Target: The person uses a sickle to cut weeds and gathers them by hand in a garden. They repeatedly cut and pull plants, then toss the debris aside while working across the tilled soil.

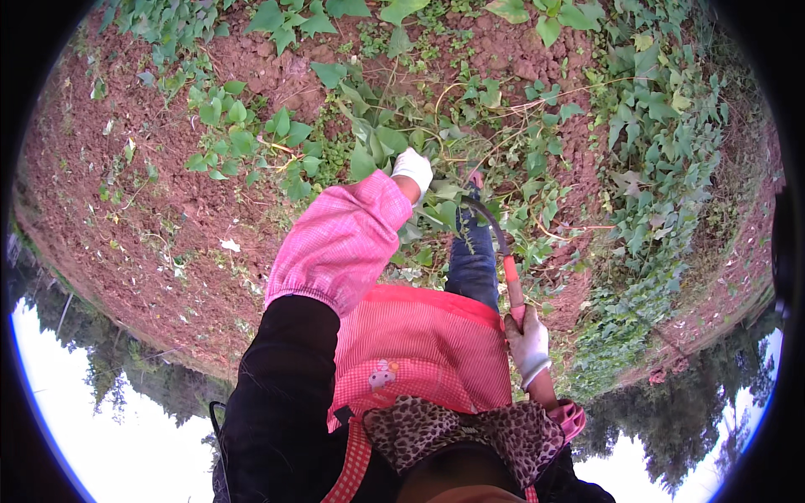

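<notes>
My left hand (413, 170), in a white glove, is closed around a bunch of leafy green vines (380, 141), which look like sweet potato vines. The glove hides the exact grip. In my right hand (529, 344), also gloved, is a sickle held by its reddish handle (513, 286). The sickle's dark curved blade (490, 220) points forward and bends left, passing over my leg in blue jeans (471, 251). Its tip lies close to leaves and stems, to the right of and below my left hand.
Reddish-brown soil (157, 195) with scattered leaves spreads on the left. Dense vines (660, 126) run along the right, and thin trailing stems (522, 107) cross the ground ahead. A red checked apron (421, 339) covers my lap. Trees (666, 427) stand at the field's margin.
</notes>
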`<state>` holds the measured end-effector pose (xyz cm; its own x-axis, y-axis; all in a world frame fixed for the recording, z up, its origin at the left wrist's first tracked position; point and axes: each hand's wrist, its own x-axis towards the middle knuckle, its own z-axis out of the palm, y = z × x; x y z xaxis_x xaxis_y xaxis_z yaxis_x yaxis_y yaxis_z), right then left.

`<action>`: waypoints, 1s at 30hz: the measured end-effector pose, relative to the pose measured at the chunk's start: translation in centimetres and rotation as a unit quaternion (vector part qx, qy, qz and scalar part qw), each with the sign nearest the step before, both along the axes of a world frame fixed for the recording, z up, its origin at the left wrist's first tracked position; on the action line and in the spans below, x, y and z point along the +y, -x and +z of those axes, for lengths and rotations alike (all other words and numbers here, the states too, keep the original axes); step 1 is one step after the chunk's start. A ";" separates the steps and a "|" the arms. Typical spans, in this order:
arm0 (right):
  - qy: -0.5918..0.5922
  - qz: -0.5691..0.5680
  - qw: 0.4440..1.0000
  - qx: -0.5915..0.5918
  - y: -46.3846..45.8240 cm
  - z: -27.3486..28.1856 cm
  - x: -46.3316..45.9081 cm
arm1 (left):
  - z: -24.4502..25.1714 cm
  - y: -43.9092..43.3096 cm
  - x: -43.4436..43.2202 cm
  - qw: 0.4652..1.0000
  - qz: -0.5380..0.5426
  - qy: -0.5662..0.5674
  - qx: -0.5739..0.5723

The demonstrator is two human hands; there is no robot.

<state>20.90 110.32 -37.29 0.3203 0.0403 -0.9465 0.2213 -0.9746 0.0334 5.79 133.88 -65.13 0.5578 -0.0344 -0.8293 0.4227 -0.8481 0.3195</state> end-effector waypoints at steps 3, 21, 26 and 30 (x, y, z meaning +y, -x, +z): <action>-0.089 -0.087 0.991 -0.050 -0.2 -2.4 3.2 | 3.4 3.5 -2.8 0.998 0.028 -0.053 0.021; -0.010 -0.159 0.972 0.171 6.0 -4.0 2.6 | 5.6 7.7 2.1 0.996 -0.056 0.032 -0.054; -0.028 -0.077 0.987 0.136 6.4 -0.2 3.5 | 15.5 13.5 -3.1 0.984 0.081 0.061 -0.148; -0.117 0.133 0.983 0.054 8.8 -1.0 4.5 | 17.9 16.5 -3.1 0.956 0.170 -0.036 -0.238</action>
